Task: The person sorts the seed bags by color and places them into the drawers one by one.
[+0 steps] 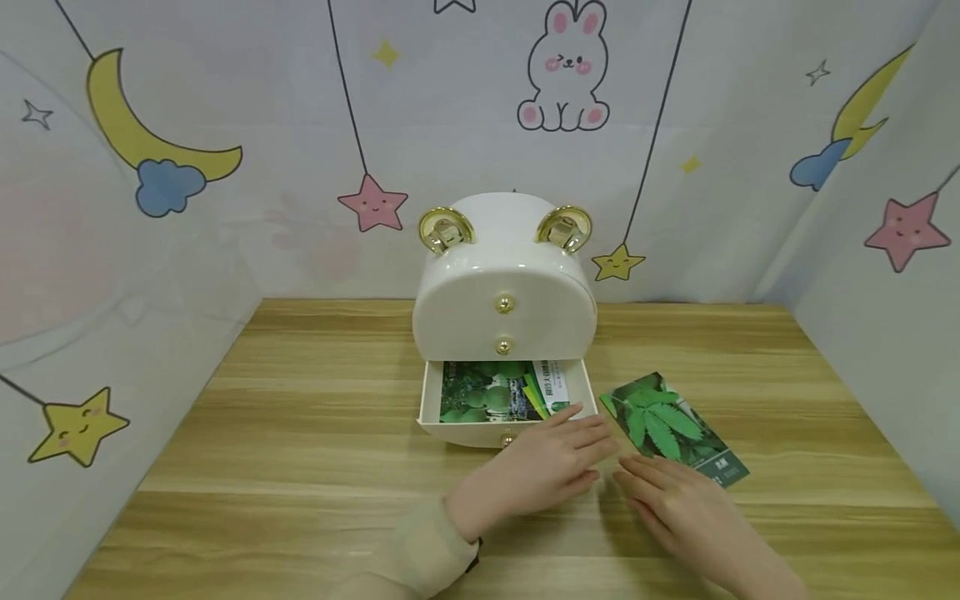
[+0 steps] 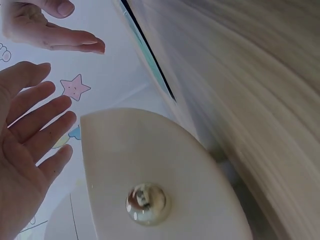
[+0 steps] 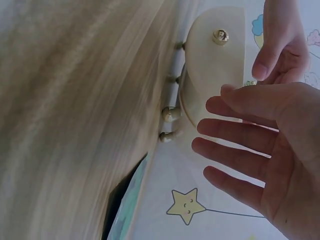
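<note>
A white bear-shaped drawer box (image 1: 517, 317) with gold ears and round knobs stands on the table. Its bottom drawer (image 1: 431, 408) is pulled out and holds green picture cards (image 1: 483, 396). My left hand (image 1: 551, 458) hovers at the drawer's front right corner, fingers extended and holding nothing; the left wrist view shows the drawer's curved front (image 2: 135, 145) and knob (image 2: 146, 202) beside it. To its right my right hand (image 1: 686, 512) has its fingers extended too, close to the near edge of a leaf-picture card (image 1: 663, 421) on the table. Whether it touches the card I cannot tell.
The wood-grain table (image 1: 300, 467) extends on both sides of the box. Behind and around it hangs a white cloth (image 1: 300, 125) printed with stars, moons and a rabbit. The box stands near the back cloth.
</note>
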`<action>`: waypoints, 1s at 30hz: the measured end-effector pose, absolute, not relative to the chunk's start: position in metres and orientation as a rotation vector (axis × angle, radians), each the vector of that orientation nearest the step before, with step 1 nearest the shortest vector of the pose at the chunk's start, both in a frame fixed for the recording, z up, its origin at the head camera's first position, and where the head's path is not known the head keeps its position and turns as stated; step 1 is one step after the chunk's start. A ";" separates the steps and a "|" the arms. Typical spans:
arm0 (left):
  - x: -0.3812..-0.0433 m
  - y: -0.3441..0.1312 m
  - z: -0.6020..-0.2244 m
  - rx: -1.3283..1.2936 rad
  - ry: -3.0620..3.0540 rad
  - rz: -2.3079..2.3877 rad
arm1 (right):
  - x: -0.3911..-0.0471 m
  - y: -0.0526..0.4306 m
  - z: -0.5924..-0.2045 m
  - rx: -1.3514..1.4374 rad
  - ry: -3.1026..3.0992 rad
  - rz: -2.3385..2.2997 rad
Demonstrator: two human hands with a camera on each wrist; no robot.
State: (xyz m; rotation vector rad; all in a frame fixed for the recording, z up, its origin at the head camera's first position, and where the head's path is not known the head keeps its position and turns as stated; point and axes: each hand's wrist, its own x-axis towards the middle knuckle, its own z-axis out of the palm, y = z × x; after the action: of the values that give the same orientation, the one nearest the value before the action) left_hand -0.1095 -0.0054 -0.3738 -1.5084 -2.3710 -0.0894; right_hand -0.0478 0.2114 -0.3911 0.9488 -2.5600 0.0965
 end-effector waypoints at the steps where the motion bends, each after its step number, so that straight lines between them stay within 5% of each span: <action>1: -0.110 -0.003 -0.373 -1.523 -2.361 -0.085 | -0.047 0.212 -0.392 0.937 -2.562 0.095; 30: -0.122 0.041 -0.380 -1.613 -2.398 -0.045 | -0.044 0.236 -0.403 0.665 -2.596 -0.040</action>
State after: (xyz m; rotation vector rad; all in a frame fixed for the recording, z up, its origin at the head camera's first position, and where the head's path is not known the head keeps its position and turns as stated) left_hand -0.1223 0.0413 -0.3795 -1.6132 -2.3976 -0.0454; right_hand -0.0438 0.2362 -0.4033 0.6651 -2.5960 -0.0403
